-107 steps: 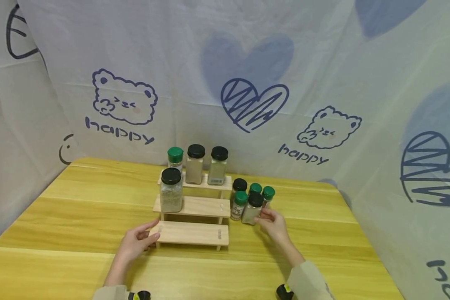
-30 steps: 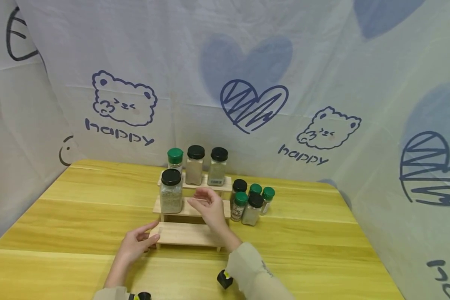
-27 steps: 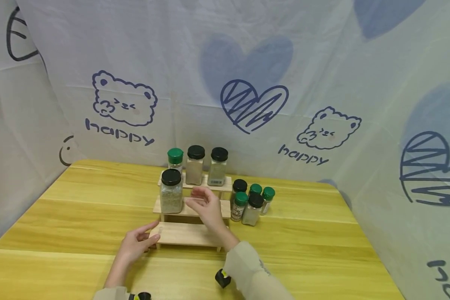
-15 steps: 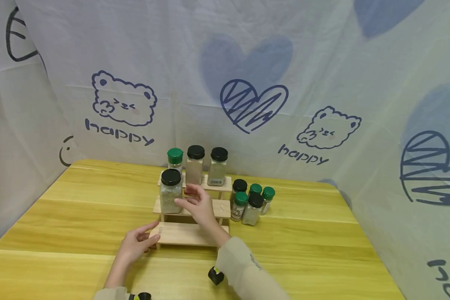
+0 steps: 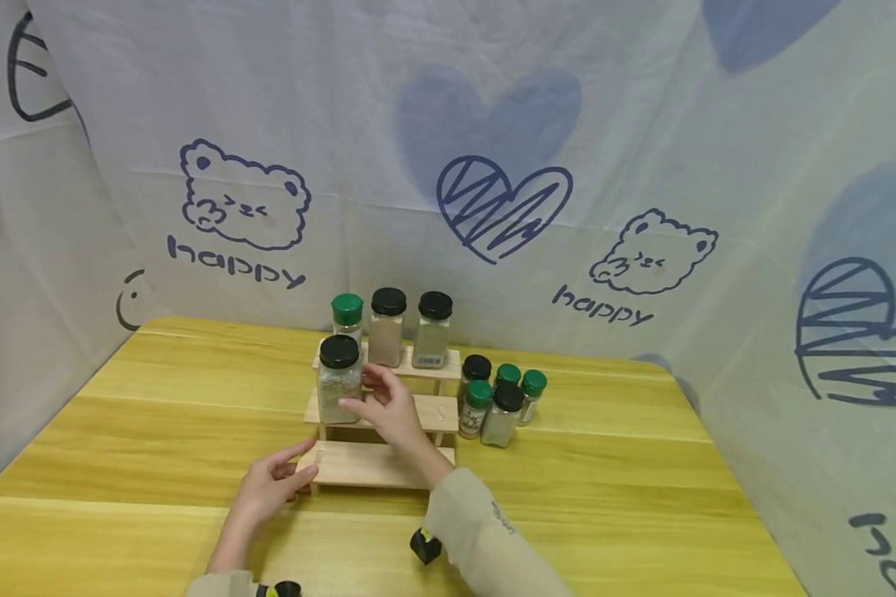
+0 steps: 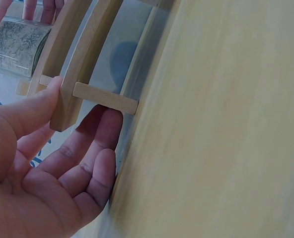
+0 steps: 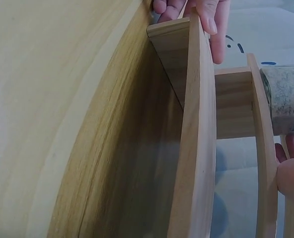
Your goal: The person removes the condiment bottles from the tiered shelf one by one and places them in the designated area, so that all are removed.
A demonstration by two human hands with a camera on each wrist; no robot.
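Pale wood forms the one rack [image 5: 373, 466], three steps rising toward the back, its long axis running side to side. Nine jars are in view — five with black lids, four with green — four on the rack and five on the table [image 5: 620, 489] just beside its right end.

The task's jar, a clear one [image 5: 333, 391] with a black lid and pale flaky contents, stands at the left end of the rack's middle step, upright, long axis vertical, lid pointing up. The right hand [image 5: 397, 419] grasps it from the rack's right side, thumb across the front and fingers round the flank. The left hand [image 5: 265, 485] grips the left end of the rack's lowest step, thumb on the board and fingers underneath by the leg.

On the rack's top step stand one green-capped jar [image 5: 347, 312] to the left and two black-capped jars [image 5: 431, 338] to its right. Right of the rack, two black-topped jars [image 5: 499, 419] and three green-topped jars [image 5: 472, 414] cluster upright — whether they all touch I cannot tell. Behind the rack hangs a pale cloth [image 5: 388, 116] with two bear drawings, each above "happy"
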